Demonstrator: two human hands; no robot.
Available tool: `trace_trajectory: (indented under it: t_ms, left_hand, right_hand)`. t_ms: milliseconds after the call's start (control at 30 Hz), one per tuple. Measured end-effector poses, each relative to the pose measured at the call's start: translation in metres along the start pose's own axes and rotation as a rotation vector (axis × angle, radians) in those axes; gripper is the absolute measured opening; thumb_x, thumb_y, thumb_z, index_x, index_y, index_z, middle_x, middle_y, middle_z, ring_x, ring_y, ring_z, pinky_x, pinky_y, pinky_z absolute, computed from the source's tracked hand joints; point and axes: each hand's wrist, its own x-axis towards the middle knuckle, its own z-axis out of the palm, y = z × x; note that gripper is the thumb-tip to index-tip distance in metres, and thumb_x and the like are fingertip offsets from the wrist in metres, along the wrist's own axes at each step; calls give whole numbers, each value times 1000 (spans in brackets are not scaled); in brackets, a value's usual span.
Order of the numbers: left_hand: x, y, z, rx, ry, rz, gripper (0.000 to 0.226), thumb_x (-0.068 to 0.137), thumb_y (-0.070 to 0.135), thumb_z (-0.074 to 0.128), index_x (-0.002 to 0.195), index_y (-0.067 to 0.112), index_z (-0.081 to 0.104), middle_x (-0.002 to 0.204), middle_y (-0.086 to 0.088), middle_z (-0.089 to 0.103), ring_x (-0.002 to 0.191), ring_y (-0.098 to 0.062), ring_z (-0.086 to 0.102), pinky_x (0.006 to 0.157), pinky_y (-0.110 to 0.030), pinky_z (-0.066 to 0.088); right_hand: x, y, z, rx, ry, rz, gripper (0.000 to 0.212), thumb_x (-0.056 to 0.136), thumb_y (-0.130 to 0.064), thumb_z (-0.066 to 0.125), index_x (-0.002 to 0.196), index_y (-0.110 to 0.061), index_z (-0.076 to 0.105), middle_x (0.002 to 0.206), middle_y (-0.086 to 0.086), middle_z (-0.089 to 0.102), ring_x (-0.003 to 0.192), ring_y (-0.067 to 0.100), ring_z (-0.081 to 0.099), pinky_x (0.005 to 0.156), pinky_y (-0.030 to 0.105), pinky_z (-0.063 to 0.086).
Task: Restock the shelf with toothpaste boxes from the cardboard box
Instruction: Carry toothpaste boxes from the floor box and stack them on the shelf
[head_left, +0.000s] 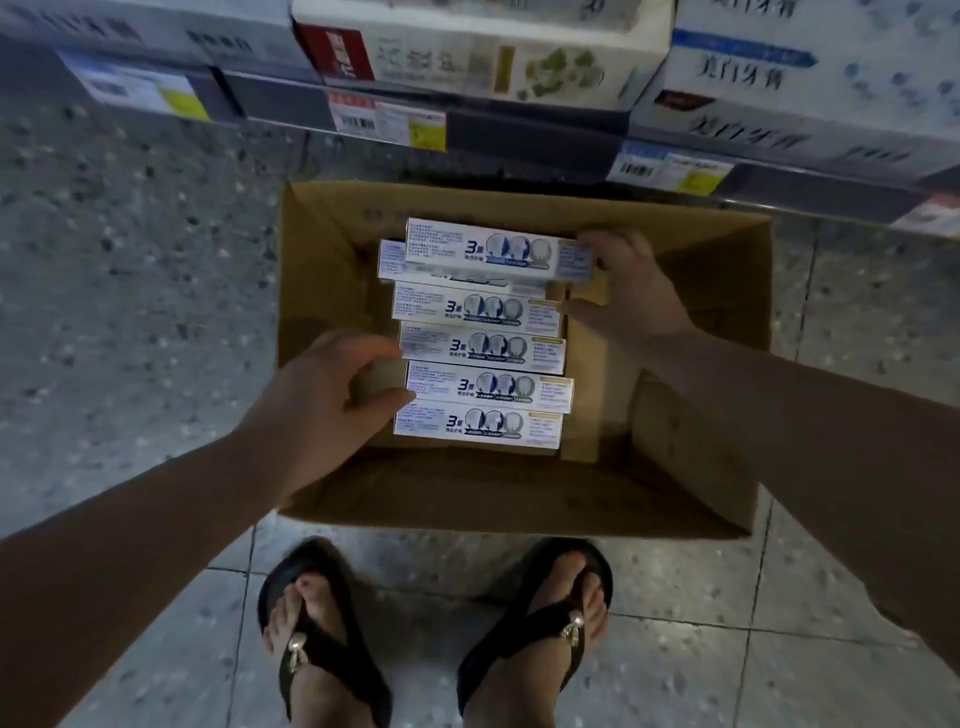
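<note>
Mostly undone: six toothpaste boxes (480, 348) are seen in the cardboard box (467, 493), shelf (519, 135) at 12 o'clock. Top toothpaste box (498, 249) is pinched by right hand (631, 291); left hand (322, 400) fingers curled, grip unclear.

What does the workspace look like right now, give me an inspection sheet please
Surface: speckled tiled floor, cardboard box standing open on it.
Job's things: toothpaste boxes in a row inside it; top toothpaste box lies raised over the far ones; stocked shelf beyond.
Clutter: nothing seen.
Grippers: right hand grips the top toothpaste box's right end; left hand curled at the row's left ends, grip unclear.
Cables: nothing seen.
Surroundings: price labels on the shelf edge; sandalled feet beside the cardboard box.
</note>
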Motion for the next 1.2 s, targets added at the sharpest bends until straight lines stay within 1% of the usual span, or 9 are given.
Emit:
trace_trajectory:
  t_ms: [133,267,433,567,767,900,1000,1100,1200]
  left_hand:
    - [11,-5,10,-33,28,-4,37,82,31,63,119,27,56,114,6,49,92,-7,47,65,-6,29]
    - [18,-7,12,-48,17,21,37,82,27,63,119,26,56,110,10,46,95,-8,47,68,-8,32]
    - [25,-7,10,-62,38,9,40,82,24,65,120,24,55,121,0,52,102,-12,50,82,-24,37]
    - [40,-7,17,12,54,8,54,80,24,68,130,22,47,137,0,42,119,-15,43,96,-29,39]
    - [95,-11,23,176,88,7,70,84,27,62,144,24,26,156,-1,17,144,-24,10,117,-44,17]
    - [119,-12,24,190,135,16,72,82,27,63,143,18,27,148,-6,25,137,-26,20,114,-41,22]
    - [123,-14,26,115,68,-13,74,75,28,72,138,17,36,140,-7,31,130,-25,32,110,-35,28]
    - [123,-15,27,20,-19,-37,68,70,23,78,129,18,46,134,-7,39,118,-21,44,97,-31,36]
    - [124,-15,25,-39,2,-45,63,68,18,79,123,18,49,124,-8,47,99,-15,47,83,-27,39]
  right_hand:
    - [8,7,17,8,-7,10,69,77,-24,71,136,-16,35,141,6,29,126,23,40,106,31,33]
    - [12,7,22,59,33,32,51,80,-26,67,125,-15,46,128,9,48,117,25,48,86,28,37]
    - [-21,7,-2,191,76,59,43,79,-25,69,118,-19,52,112,1,57,98,11,51,79,27,40]
    - [-56,17,-27,237,120,150,51,76,-21,72,121,-15,51,107,2,57,94,16,54,80,38,50]
    - [-69,37,-26,193,143,211,54,76,-15,71,125,-13,49,118,10,59,95,13,49,78,27,38]
    - [-61,37,-20,202,143,221,54,79,-13,68,128,-11,47,106,-2,51,96,10,45,78,24,34]
    - [-55,32,-18,264,149,226,53,80,-14,68,128,-12,46,105,-5,49,98,9,46,80,24,36]
    - [-51,27,-18,344,157,238,52,79,-13,69,127,-15,47,106,-6,52,99,11,49,83,28,42]
    - [-47,22,-17,336,155,229,52,78,-14,70,126,-15,48,103,-7,51,96,9,49,81,25,39]
